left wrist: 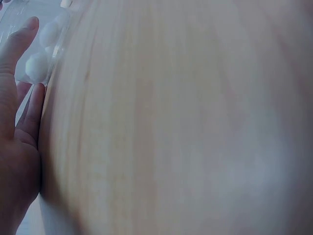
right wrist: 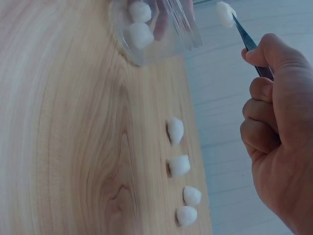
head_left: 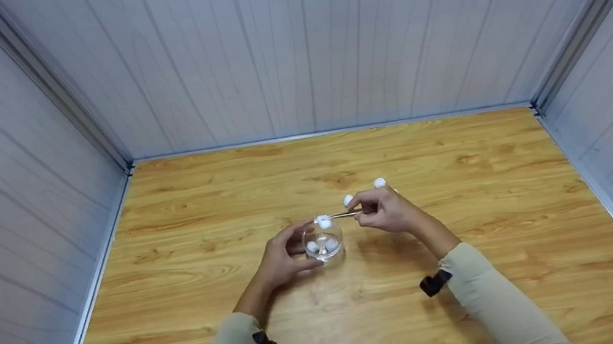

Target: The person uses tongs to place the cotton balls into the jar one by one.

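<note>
Fingers and thumb of my left hand (head_left: 280,258) curl round a clear, open jar (head_left: 338,236) standing on the table. At the jar's bottom lie white cotton balls (right wrist: 142,35), two of them visible. In my right hand (head_left: 389,211) I pinch metal tweezers (right wrist: 247,38) between thumb and fingers. Their tips grip another cotton ball (right wrist: 225,14), which hangs above the jar's mouth. The left wrist view shows my left thumb (left wrist: 22,41) against the jar's side, with cotton balls (left wrist: 37,67) behind the clear wall.
Several loose cotton balls (right wrist: 179,165) lie in a rough row on the wood-grain table (head_left: 195,215), to the right of the jar. My right hand hides part of that row in the head view. Pale panel walls (head_left: 309,40) close off the back and both sides.
</note>
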### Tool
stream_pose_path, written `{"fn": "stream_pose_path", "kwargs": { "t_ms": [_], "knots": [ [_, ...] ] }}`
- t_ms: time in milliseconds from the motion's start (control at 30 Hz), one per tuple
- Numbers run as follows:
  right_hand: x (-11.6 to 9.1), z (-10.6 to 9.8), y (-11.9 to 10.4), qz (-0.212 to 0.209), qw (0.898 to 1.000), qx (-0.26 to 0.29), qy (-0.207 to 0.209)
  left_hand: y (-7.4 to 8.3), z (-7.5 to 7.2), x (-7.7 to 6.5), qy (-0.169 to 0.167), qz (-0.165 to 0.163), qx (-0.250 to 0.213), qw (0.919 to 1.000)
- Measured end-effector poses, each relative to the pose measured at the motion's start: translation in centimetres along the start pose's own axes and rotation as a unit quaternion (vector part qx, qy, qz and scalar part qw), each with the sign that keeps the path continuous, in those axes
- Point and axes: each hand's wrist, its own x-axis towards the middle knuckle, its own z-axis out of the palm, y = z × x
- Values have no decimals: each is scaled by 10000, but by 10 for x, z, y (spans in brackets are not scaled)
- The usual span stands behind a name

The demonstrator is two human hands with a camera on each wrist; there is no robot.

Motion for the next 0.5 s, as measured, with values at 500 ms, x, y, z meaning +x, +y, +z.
{"fn": "stream_pose_path", "kwargs": {
  "t_ms": [500],
  "knots": [
    [0, 4, 4, 247, 9996, 48, -109, 1, 0, 0, -16, -2, 125, 9999]
  ]
}}
